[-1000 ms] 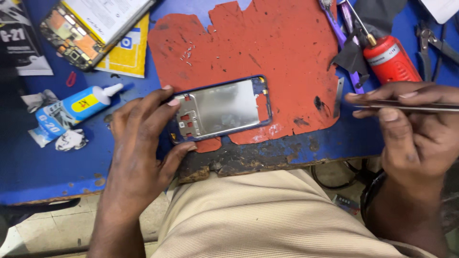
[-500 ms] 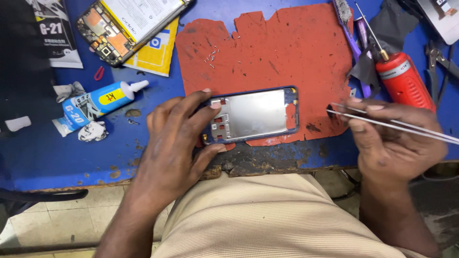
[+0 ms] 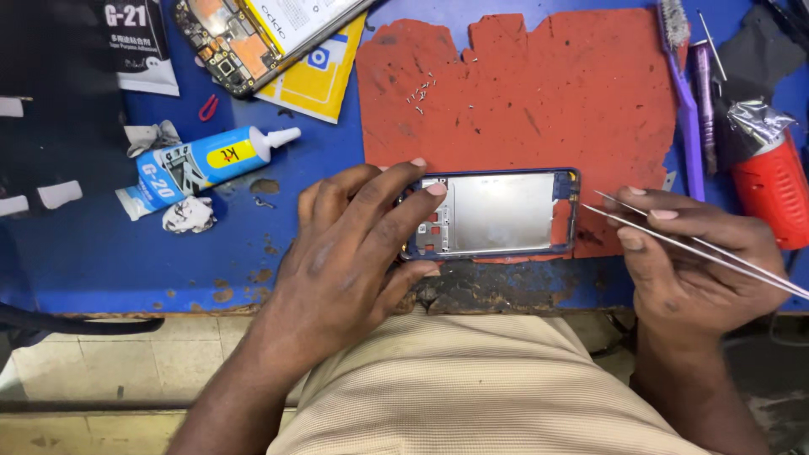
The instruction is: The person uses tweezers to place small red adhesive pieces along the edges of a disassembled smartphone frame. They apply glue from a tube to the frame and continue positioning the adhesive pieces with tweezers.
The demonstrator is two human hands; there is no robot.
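Note:
A blue phone frame (image 3: 497, 215) with a bare metal plate inside lies on the worn red mat (image 3: 539, 93) near the table's front edge. My left hand (image 3: 350, 253) rests over its left end, fingers spread across the frame and holding it down. My right hand (image 3: 691, 261) sits just right of the frame and pinches thin metal tweezers (image 3: 640, 227), whose tips point left and almost touch the frame's right edge.
A blue and white glue tube (image 3: 202, 164) lies left of the mat. An opened phone with circuit board (image 3: 253, 34) sits at the back on a yellow packet. A purple brush (image 3: 683, 84) and a red tool (image 3: 771, 190) lie at the right. Tiny screws (image 3: 421, 93) dot the mat.
The view has shifted so the table sits further right. My right hand brought the tweezers' tips closer to the frame's right edge. My left hand stays on the frame.

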